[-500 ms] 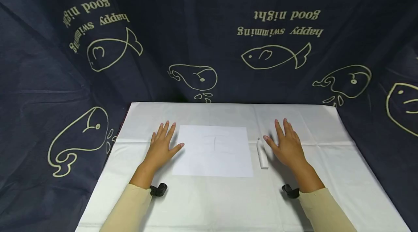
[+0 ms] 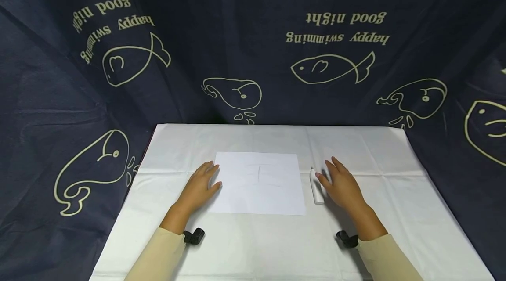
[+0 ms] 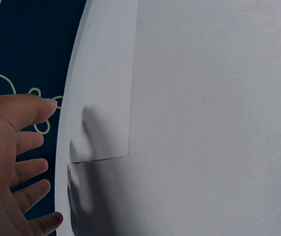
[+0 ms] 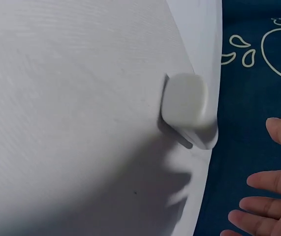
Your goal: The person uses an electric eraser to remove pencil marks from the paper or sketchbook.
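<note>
A sheet of white paper (image 2: 257, 199) lies on the white-covered table, with faint thin lines across its middle. Just left of it my left hand (image 2: 200, 191) hovers, fingers loosely bent and thumb toward the paper's left edge. To the paper's right lies a slim white tool (image 2: 316, 189) with a narrow pointed tip at its far end. Its blunt, rounded near end shows up close in the right wrist view. My right hand (image 2: 344, 186) is beside this tool, thumb tip close by its upper part, fingers relaxed. Neither hand holds anything.
The table cover (image 2: 253, 250) has fold creases. Behind it and at both sides hangs a dark blue cloth (image 2: 253, 30) printed with fish, whales and lettering. A small black camera (image 2: 193, 236) is worn on the left wrist, another (image 2: 348, 239) on the right.
Both hands have drawn back a little toward me, and their spread fingers have relaxed and bent slightly. The right thumb now overlaps the white tool in the head view. Paper and tool lie as before.
</note>
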`<state>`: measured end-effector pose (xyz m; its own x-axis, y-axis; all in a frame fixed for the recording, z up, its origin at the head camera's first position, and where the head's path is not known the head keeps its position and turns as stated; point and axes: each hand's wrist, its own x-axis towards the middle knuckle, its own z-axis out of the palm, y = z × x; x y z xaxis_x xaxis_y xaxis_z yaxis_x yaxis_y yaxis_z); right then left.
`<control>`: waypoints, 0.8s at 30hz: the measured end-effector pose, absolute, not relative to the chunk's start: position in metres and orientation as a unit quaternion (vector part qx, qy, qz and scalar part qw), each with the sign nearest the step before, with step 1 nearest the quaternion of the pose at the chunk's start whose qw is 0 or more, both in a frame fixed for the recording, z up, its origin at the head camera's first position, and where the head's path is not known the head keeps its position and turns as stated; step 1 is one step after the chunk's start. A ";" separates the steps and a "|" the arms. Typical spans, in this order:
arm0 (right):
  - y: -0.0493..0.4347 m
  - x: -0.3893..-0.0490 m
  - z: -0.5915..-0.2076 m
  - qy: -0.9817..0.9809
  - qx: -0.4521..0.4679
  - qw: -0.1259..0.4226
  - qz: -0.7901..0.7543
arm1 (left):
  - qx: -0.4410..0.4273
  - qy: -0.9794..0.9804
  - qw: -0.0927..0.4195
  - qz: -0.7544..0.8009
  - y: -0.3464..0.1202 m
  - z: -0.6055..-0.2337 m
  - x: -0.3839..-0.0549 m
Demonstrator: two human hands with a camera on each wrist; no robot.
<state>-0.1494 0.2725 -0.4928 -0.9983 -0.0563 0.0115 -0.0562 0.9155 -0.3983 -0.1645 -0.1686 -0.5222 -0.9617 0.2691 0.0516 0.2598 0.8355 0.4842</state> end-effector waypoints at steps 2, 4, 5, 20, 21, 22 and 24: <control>0.270 -0.147 -0.494 0.978 -0.029 -0.004 -0.204 | 0.142 0.957 0.013 0.252 -0.168 -0.523 -0.163; 0.268 -0.145 -0.495 0.978 -0.031 -0.010 -0.206 | 0.143 0.956 0.018 0.256 -0.167 -0.524 -0.162; 0.267 -0.145 -0.496 0.978 -0.033 -0.015 -0.206 | 0.143 0.955 0.020 0.257 -0.166 -0.524 -0.162; 0.260 -0.146 -0.513 0.974 -0.018 0.009 -0.225 | 0.162 0.955 0.020 0.249 -0.163 -0.526 -0.154; 0.259 -0.146 -0.514 0.974 -0.017 0.015 -0.225 | 0.165 0.955 0.022 0.244 -0.163 -0.527 -0.154; 0.259 -0.146 -0.514 0.974 -0.016 0.021 -0.226 | 0.167 0.956 0.025 0.238 -0.162 -0.527 -0.154; 0.259 -0.147 -0.515 0.973 -0.016 0.031 -0.230 | 0.169 0.957 0.031 0.232 -0.162 -0.527 -0.153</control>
